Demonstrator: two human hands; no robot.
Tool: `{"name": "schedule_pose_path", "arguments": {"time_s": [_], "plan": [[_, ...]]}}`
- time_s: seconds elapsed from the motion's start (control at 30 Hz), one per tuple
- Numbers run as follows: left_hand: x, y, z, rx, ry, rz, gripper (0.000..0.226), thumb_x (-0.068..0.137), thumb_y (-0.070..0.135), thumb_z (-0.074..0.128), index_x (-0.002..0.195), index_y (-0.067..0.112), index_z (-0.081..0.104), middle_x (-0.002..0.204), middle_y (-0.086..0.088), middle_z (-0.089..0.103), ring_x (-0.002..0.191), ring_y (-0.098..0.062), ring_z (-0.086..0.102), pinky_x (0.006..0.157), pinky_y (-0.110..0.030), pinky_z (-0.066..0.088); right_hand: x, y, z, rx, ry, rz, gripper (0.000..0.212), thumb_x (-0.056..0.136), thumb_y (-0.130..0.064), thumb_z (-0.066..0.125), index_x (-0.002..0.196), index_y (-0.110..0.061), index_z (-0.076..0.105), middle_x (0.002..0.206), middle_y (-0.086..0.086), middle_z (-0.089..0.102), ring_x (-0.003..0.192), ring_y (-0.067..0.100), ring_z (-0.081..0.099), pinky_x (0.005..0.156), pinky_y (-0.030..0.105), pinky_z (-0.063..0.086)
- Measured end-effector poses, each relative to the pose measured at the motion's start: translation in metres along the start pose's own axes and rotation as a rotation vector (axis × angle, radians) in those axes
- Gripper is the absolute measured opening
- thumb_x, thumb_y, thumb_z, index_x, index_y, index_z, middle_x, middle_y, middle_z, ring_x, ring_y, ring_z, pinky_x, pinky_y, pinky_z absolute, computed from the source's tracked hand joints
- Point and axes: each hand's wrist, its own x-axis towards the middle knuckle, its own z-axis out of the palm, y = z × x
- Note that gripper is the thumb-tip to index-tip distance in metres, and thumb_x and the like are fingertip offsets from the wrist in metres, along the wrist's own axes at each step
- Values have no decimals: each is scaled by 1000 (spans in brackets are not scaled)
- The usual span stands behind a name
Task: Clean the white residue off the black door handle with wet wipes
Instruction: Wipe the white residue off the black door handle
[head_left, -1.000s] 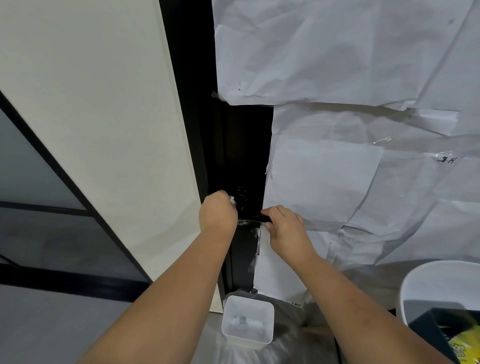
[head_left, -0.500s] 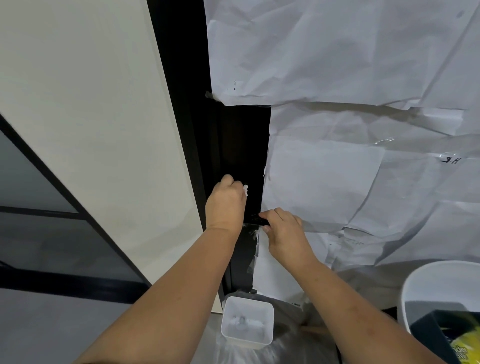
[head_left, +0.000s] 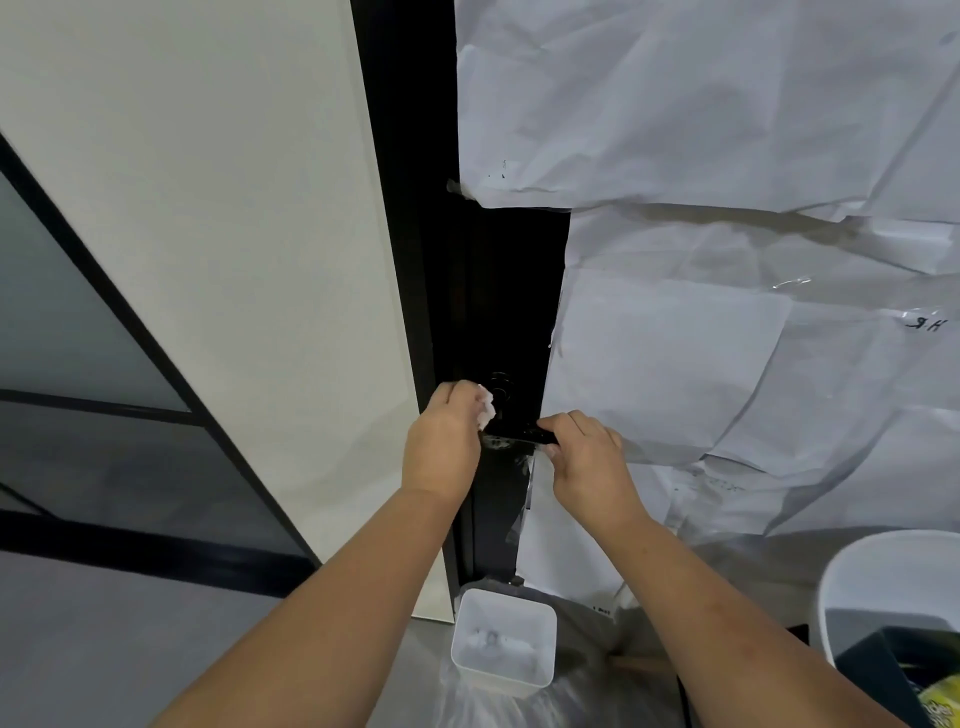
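Note:
The black door handle (head_left: 514, 435) juts out level from the dark door edge, with white smears on its underside near the base. My left hand (head_left: 444, 447) grips a small crumpled white wet wipe (head_left: 487, 408) and holds it against the base of the handle, just below the round black lock knob (head_left: 501, 387). My right hand (head_left: 584, 457) pinches the free right end of the handle between thumb and fingers.
White paper sheets (head_left: 727, 234) cover the door to the right. A cream wall panel (head_left: 234, 260) stands left of the black frame. On the floor below sit a small white bin (head_left: 503, 644) holding used wipes and a larger white bin (head_left: 893, 597) at right.
My left hand went up along the door edge with the wipe, then came back down to the handle's base. My right hand stayed on the handle's end.

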Motion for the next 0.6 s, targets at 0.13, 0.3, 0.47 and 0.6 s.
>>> {"name": "schedule_pose_path", "arguments": {"time_s": [0.13, 0.3, 0.47, 0.6], "plan": [[-20, -4, -3, -232, -12, -237, 19, 96, 8, 45, 98, 24, 55, 87, 3, 60, 80, -11, 60, 73, -27, 52, -1, 2, 2, 17, 6, 8, 28, 86, -4, 59, 110, -18, 61, 97, 0, 60, 91, 26, 56, 84, 40, 38], [-34, -7, -5, -336, 48, -286, 33, 87, -11, 50, 95, 15, 69, 99, -1, 62, 91, -13, 61, 81, -8, 44, 0, 2, 3, 16, 9, 7, 28, 86, -4, 59, 110, -18, 61, 98, 0, 61, 91, 27, 56, 84, 41, 39], [-26, 9, -8, -549, 167, -419, 31, 88, 8, 66, 96, 38, 62, 100, 9, 63, 95, -3, 62, 84, -10, 46, -1, 0, 2, 14, 7, 10, 28, 86, -3, 58, 109, -18, 61, 98, 0, 60, 91, 26, 56, 84, 40, 37], [-19, 22, 1, -738, 286, -690, 11, 89, 21, 69, 89, 29, 61, 89, 3, 68, 85, -12, 66, 80, -25, 55, 0, 0, 2, 9, 7, 10, 28, 85, -3, 59, 108, -18, 61, 98, 1, 61, 91, 27, 57, 84, 40, 38]]}}
